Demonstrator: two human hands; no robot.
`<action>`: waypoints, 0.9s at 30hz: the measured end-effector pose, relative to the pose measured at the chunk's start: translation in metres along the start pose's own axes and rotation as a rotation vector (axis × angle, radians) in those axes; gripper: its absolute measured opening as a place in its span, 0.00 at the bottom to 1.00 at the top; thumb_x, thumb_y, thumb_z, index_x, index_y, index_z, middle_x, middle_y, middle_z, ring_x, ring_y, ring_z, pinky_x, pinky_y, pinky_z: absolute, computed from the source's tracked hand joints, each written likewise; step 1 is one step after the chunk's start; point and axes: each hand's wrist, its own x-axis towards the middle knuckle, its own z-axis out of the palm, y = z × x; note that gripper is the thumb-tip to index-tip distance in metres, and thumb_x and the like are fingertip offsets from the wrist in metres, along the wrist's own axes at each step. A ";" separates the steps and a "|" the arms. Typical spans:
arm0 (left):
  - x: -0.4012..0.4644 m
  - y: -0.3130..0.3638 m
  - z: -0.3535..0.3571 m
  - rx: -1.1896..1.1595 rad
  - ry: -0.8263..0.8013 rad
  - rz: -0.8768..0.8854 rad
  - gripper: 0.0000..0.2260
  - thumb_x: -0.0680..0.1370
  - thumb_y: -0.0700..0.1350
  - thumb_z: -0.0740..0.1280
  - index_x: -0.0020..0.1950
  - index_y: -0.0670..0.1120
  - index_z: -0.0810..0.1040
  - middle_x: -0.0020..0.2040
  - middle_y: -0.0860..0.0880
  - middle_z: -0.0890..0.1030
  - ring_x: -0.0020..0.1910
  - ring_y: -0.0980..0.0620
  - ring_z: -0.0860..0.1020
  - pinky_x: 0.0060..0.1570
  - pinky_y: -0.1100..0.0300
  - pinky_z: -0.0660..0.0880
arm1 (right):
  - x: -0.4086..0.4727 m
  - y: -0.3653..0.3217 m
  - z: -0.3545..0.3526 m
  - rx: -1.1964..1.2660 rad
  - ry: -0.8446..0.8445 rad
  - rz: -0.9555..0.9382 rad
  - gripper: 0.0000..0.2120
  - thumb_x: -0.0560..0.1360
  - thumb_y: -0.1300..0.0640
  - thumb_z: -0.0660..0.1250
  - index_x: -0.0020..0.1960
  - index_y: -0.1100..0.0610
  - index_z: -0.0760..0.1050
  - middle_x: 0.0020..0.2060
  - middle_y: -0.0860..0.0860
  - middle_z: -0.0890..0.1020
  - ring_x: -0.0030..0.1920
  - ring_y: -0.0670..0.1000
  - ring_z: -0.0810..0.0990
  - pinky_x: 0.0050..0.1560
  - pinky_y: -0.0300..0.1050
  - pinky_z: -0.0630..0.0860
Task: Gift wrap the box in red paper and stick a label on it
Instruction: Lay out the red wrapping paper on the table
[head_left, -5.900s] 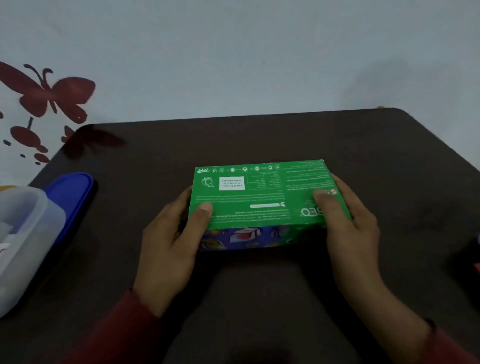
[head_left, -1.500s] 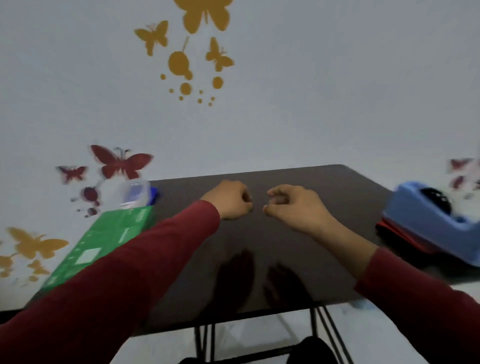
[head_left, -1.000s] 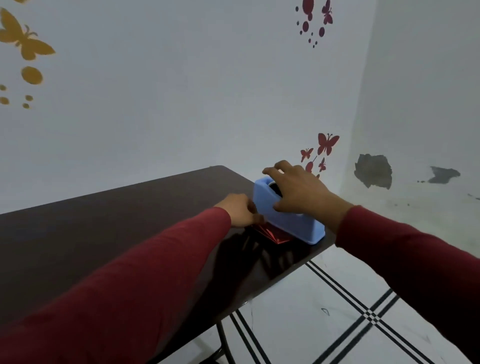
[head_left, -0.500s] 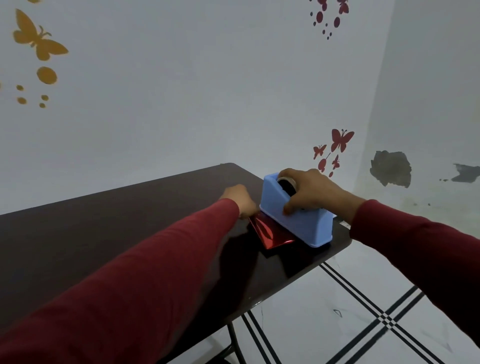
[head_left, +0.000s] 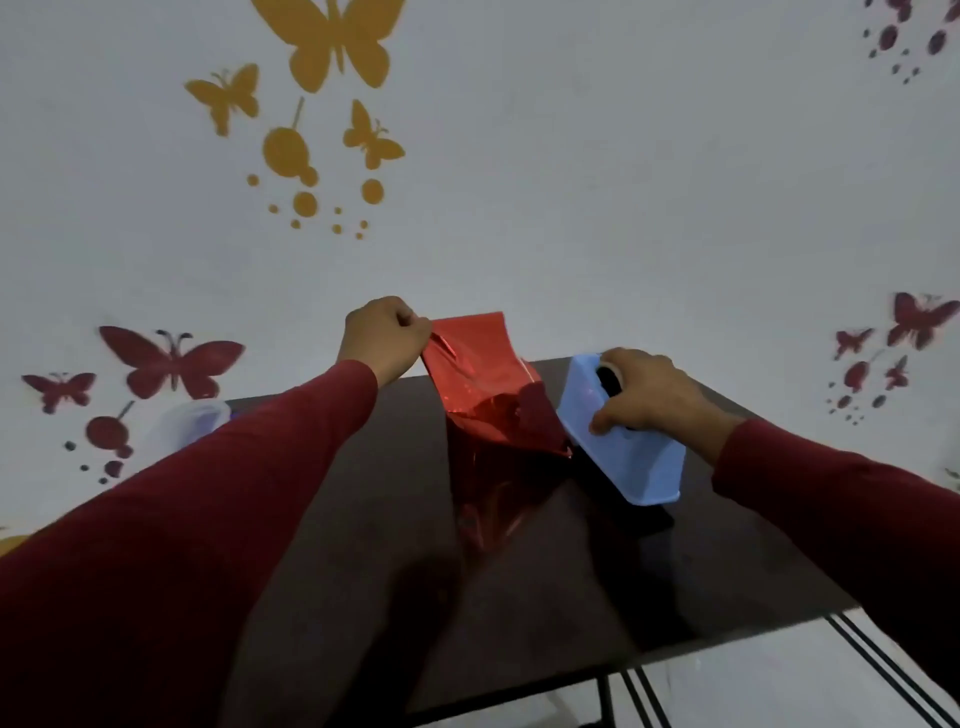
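The red paper (head_left: 483, 384) is seen lifted above the dark counter (head_left: 545, 571), at about 12 o'clock from the viewer. Its upper corner is pinched in the left hand (head_left: 384, 340), whose fingers (head_left: 410, 325) are clenched on the foil edge. The sheet (shiny, crumpled, partly folded) hangs down to the right, and its lower end lies against or just beside the blue tape dispenser (head_left: 618, 447); whether it is caught under the base cannot be told. A red reflection is observed on the counter beneath it.

The tape dispenser is held from above by the right hand (head_left: 649, 395) at about 1 o'clock, fingers curled over its top and thumb pressed on its near side. The near end appears slightly raised off the counter, with a shadow below.

A pale, blurred container (head_left: 192, 421) is noted at the far left edge of the counter, at about 10 o'clock. Butterfly decals (head_left: 171, 358) in red and yellow are seen on the wall behind. The box is not in view.
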 end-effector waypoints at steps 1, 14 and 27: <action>-0.001 -0.005 -0.009 -0.018 0.024 0.014 0.09 0.79 0.46 0.67 0.43 0.43 0.81 0.42 0.51 0.82 0.44 0.52 0.78 0.40 0.66 0.71 | 0.004 -0.004 0.007 -0.023 -0.009 -0.003 0.28 0.57 0.43 0.80 0.52 0.49 0.73 0.51 0.51 0.81 0.46 0.53 0.79 0.41 0.50 0.79; 0.007 -0.023 -0.051 -0.164 0.098 0.172 0.04 0.77 0.40 0.71 0.46 0.48 0.85 0.40 0.56 0.83 0.36 0.69 0.78 0.39 0.79 0.70 | 0.008 -0.036 0.036 -0.126 -0.109 0.057 0.46 0.66 0.46 0.81 0.79 0.49 0.63 0.62 0.56 0.77 0.55 0.59 0.80 0.45 0.51 0.79; 0.023 -0.009 -0.057 -0.141 -0.013 0.402 0.06 0.79 0.45 0.73 0.55 0.54 0.85 0.53 0.52 0.81 0.52 0.59 0.78 0.50 0.67 0.73 | 0.050 -0.144 -0.033 0.077 0.136 -0.515 0.34 0.67 0.48 0.82 0.70 0.44 0.75 0.57 0.46 0.83 0.53 0.51 0.81 0.55 0.49 0.77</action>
